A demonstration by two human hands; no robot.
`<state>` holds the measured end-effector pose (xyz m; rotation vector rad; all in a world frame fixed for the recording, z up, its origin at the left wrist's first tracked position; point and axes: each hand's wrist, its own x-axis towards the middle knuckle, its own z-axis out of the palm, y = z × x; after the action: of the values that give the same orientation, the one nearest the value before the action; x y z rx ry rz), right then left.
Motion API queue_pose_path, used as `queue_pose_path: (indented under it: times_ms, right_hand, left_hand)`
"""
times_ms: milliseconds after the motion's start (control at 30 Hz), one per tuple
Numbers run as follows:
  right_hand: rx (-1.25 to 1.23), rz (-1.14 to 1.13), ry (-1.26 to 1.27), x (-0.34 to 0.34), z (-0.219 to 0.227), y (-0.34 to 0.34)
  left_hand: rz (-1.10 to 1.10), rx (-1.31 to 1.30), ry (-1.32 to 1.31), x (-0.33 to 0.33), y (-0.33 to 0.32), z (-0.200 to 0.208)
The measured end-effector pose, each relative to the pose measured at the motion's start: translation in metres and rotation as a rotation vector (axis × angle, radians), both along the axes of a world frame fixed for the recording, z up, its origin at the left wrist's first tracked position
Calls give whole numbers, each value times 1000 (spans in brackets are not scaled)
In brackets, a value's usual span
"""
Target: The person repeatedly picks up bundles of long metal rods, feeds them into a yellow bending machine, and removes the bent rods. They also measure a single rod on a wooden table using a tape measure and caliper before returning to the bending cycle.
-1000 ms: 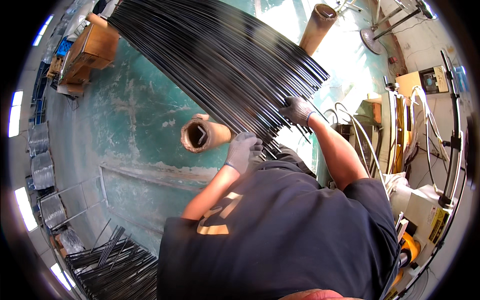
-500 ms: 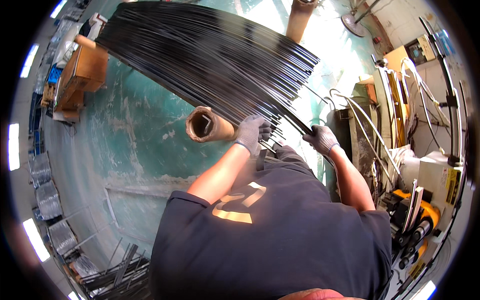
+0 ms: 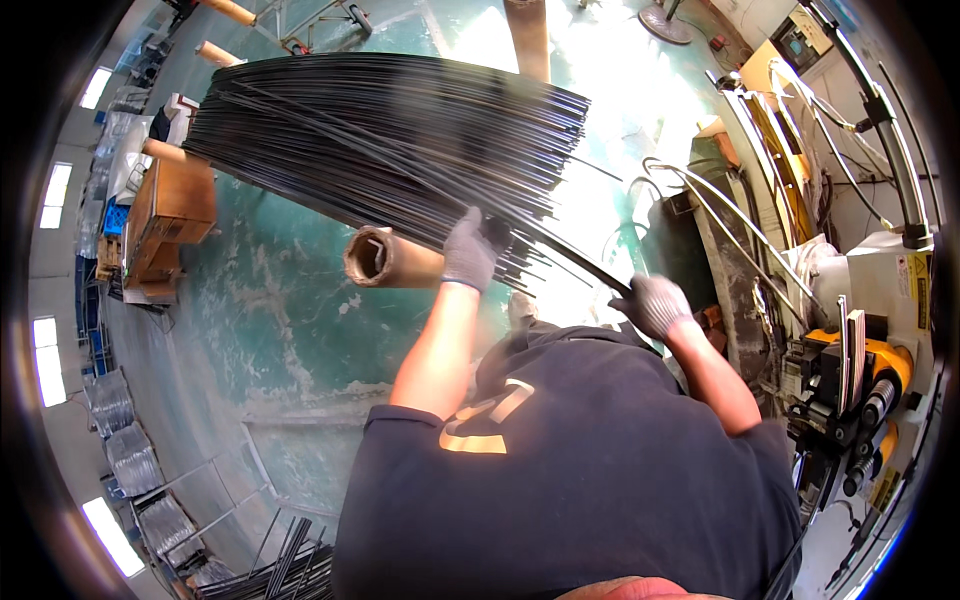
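A wide layer of long thin black rods [image 3: 330, 150] slants across the upper middle. My right hand [image 3: 655, 305], in a grey glove with dark fingers, is closed around the near ends of a few black rods. These rods lie crosswise over the layer, raised at my end. Farther left, my gloved left hand [image 3: 470, 252] has its fingers curled at the black rods, by the near edge of the layer; its fingertips are partly hidden among them.
Brown cardboard-like tubes [image 3: 410, 262] support the layer from beneath. A brown box-shaped stand [image 3: 180, 195] is at the left. On the right are a machine with yellow parts [image 3: 880, 360] and looping pale hoses [image 3: 735, 235]. More dark bars [image 3: 285, 570] lie at lower left.
My right hand has drawn the few rods toward the lower right, and they now stand apart from the layer. My left hand has shifted slightly left and up. The view has shifted too.
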<state>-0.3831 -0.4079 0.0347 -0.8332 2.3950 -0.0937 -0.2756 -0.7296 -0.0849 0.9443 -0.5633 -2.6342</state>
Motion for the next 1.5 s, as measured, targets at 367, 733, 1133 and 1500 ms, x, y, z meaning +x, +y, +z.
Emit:
queue_pose_path:
  times_ms: [367, 733, 1133, 1500]
  right_hand:
    - [-17, -445, 616, 109, -50, 332]
    - [154, -1582, 889, 183, -44, 578]
    - [-2579, -2135, 400, 102, -34, 490]
    - [-2095, -2358, 1080, 89, 33, 640]
  left_hand:
    - [-95, -80, -62, -37, 87, 7]
    - [-354, -79, 378, -154, 228, 167]
    - [-958, -49, 403, -245, 476, 183]
    - [-674, 108, 234, -512, 374, 153]
